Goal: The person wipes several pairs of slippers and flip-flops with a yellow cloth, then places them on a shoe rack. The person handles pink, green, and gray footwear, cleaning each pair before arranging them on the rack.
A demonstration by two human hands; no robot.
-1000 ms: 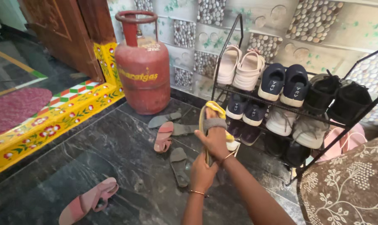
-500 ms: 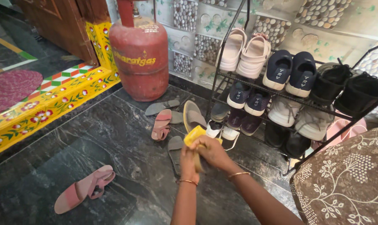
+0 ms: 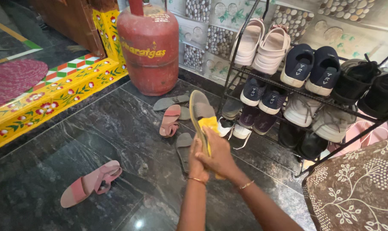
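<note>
My left hand [image 3: 195, 160] grips the lower end of a grey sandal [image 3: 199, 112], which stands on edge over the dark floor. My right hand [image 3: 219, 155] presses a yellow cloth [image 3: 210, 125] against the sandal's side. Both hands are close together in front of the black shoe rack [image 3: 236, 70]. More grey sandals lie on the floor: one flat [image 3: 183, 149] just left of my hands, another [image 3: 168, 102] nearer the gas cylinder.
A red gas cylinder [image 3: 148, 47] stands by the wall. A pink sandal [image 3: 169, 120] lies near it and another pink one [image 3: 91, 182] lies at the lower left. The rack holds several pairs of shoes. A floral-covered seat [image 3: 356, 188] is at the right; a painted yellow threshold [image 3: 48, 100] at the left.
The yellow cloth slid down the sandal and has come back up along it. My view has shifted closer and lower toward the rack.
</note>
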